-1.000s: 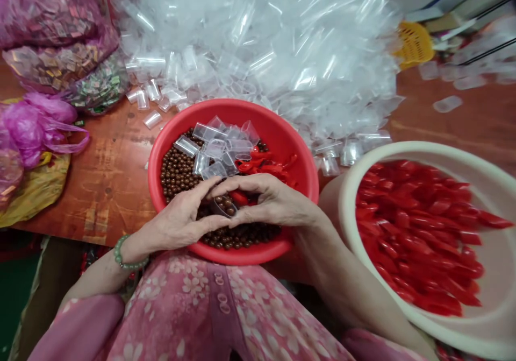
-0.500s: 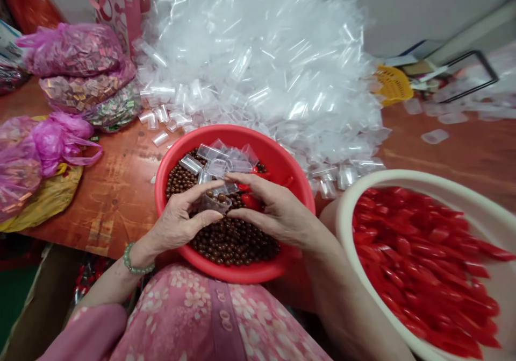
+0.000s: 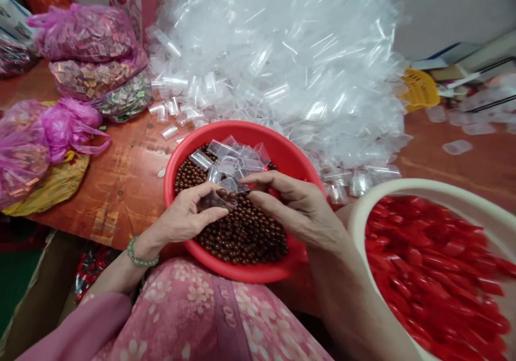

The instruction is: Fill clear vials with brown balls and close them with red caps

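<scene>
Left hand (image 3: 181,216): I'm holding clear plastic cup (image 3: 215,200) of brown beads (image 3: 221,193) over red basin (image 3: 242,274); right hand (image 3: 294,205) empty, curled just beside it.

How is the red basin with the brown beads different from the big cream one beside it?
The red basin is bright red, while the cream basin is off-white. The red basin holds brown beads and clear plastic cups, while the cream basin is heaped with red plastic pieces. The red basin shows whole; the cream basin runs off the view. Both are round, open basins.
</scene>
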A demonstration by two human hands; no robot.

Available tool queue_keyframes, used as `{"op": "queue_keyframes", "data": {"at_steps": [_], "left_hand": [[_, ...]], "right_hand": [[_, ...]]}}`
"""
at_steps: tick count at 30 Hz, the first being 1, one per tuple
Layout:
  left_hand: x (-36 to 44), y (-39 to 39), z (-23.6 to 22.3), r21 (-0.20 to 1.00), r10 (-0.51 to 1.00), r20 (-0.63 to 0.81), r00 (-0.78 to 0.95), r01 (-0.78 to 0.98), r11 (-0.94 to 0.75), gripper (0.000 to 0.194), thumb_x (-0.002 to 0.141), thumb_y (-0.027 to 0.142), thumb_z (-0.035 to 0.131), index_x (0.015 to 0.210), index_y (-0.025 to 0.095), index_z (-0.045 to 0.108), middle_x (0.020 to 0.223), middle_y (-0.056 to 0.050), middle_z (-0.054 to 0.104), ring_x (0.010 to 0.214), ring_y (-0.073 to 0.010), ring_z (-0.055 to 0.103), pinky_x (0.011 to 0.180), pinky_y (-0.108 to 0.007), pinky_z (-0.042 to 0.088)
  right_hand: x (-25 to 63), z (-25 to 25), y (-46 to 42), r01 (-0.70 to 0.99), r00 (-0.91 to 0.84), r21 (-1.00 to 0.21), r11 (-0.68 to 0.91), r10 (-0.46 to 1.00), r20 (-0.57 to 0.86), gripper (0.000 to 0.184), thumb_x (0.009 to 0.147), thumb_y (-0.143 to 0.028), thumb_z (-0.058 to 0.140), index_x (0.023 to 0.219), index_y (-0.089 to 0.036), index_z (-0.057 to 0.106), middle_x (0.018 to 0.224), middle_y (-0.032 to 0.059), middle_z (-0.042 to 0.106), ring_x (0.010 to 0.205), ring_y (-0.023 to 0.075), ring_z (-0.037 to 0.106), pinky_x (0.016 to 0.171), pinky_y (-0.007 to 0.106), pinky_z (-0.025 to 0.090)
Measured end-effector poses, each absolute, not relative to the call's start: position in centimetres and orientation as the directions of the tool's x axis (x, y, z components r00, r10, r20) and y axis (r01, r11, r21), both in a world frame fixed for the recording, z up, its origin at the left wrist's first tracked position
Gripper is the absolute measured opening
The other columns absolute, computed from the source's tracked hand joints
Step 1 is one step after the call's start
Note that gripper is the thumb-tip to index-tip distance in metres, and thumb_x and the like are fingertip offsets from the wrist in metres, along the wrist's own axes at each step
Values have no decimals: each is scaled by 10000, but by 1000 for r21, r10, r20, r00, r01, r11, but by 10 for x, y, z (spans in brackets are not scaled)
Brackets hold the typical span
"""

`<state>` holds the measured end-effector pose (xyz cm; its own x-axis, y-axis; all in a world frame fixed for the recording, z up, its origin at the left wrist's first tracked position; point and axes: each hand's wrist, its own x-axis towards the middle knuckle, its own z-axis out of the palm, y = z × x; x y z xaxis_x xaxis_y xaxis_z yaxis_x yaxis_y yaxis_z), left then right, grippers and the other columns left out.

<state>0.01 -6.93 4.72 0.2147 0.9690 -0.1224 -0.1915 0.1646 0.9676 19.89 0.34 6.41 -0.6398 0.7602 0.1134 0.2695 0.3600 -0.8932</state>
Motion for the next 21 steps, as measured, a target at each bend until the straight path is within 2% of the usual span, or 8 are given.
{"op": "queue_keyframes", "data": {"at_steps": [2,6,12,16,21], "left_hand": [[-1,-66,45,968,968,-111,225,-196,157,197,824,210,676,1011,157,641,911,-10,651,830,-107,585,814,-240,449],[-3,-64,43,945,958,-120,261,-267,191,224,811,266,692,997,150,647,905,-19,654,832,-126,583,829,-262,447],[-4,-65,37,945,933,-154,324,-228,235,223,809,317,682,944,152,618,805,8,568,734,-106,500,709,-240,402],[-6,-63,34,952,917,-170,360,-180,247,192,823,309,661,913,151,599,761,23,530,692,-94,463,666,-234,376],[-5,-61,33,953,918,-121,379,-215,214,180,835,261,646,976,157,608,794,15,582,723,-97,512,704,-238,408]], "right_hand": [[197,70,3,207,-686,-911,357,717,126,235,888,-282,639,1115,-226,658,720,-24,575,614,107,522,610,251,451],[191,74,8,130,-760,-911,391,630,162,377,799,-295,756,1158,-242,652,816,-10,609,659,116,553,659,279,476],[181,72,18,72,-829,-872,485,515,218,219,850,-316,709,1049,-228,679,841,10,636,719,127,570,675,279,473],[177,71,20,120,-836,-885,450,527,154,212,837,-381,716,933,-202,657,751,-10,582,653,113,525,616,263,449],[177,70,17,164,-819,-927,338,571,63,275,803,-397,744,744,-197,563,676,-34,520,601,97,470,565,243,415]]}}
